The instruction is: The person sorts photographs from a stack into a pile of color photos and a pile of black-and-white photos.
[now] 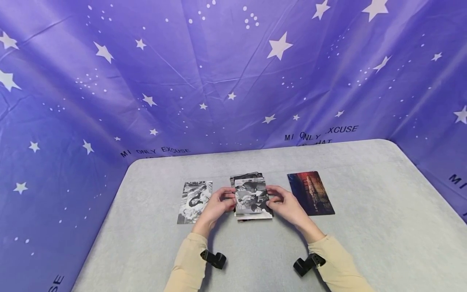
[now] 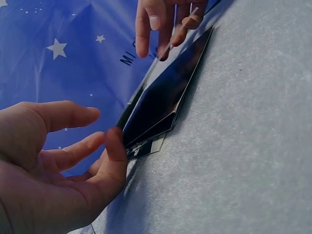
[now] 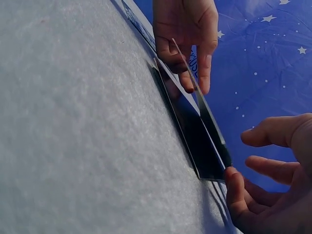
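Observation:
A black-and-white photo card [image 1: 251,196] lies over a loose stack of cards [image 1: 249,175] at mid-table, and both hands hold it by its side edges. My left hand [image 1: 219,205] has its fingertips at the card's left edge. On the opposite edge are the fingertips of my right hand [image 1: 290,205]. In the right wrist view the top card [image 3: 210,124] stands tilted up from the dark card beneath. The left wrist view shows the pile's dark face [image 2: 165,87] edge-on, with a left fingertip [image 2: 115,139] against its corner.
Another black-and-white photo card [image 1: 193,202] lies left of the stack, partly behind the left hand. To the right lies a dark red-and-blue card [image 1: 310,192]. The grey table [image 1: 255,259] meets a purple star-patterned cloth [image 1: 219,81] at its back edge.

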A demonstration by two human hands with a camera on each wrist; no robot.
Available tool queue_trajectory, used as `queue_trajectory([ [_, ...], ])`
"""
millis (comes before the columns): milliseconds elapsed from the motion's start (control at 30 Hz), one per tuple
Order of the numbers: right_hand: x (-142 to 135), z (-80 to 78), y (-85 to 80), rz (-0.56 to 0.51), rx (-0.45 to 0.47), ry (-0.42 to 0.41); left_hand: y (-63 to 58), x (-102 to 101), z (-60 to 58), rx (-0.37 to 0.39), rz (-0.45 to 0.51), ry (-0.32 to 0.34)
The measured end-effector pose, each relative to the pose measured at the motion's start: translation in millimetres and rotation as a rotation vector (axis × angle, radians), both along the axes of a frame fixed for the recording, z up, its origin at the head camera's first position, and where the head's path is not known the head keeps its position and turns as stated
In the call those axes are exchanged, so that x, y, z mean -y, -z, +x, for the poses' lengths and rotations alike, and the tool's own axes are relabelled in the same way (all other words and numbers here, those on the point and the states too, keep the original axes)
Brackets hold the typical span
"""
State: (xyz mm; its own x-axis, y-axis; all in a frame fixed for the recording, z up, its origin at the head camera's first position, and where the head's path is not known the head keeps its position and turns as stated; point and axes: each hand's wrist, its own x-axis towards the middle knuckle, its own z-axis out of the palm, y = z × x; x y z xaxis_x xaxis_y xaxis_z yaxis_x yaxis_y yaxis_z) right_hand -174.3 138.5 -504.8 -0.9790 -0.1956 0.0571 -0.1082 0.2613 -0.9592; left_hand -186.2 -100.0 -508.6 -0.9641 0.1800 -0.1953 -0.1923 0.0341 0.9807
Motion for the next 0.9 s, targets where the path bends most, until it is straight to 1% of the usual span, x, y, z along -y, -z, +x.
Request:
queue_trajectory([
  [200,9,-1.3,2.3,-0.072,0.053,0.026,1.6,3,2.8,-0.009,0.027,-0.016],
  [367,18,-2.3,4.7,-0.154,0.102,0.027,1.9,7,4.6,0.000,0.036,-0.057],
  [467,23,-2.9,5.7,-0.184,0.126,0.027,3.1,10,4.7,0.003,0.040,-0.079],
  [767,37,-3.6,4.9,-0.225,0.181,0.012,6.0,25,6.7,0.018,0.075,-0.113],
  [900,43,-4.9,0.6,-0.224,0.190,0.008,3.6,31,9.5,0.016,0.072,-0.129],
])
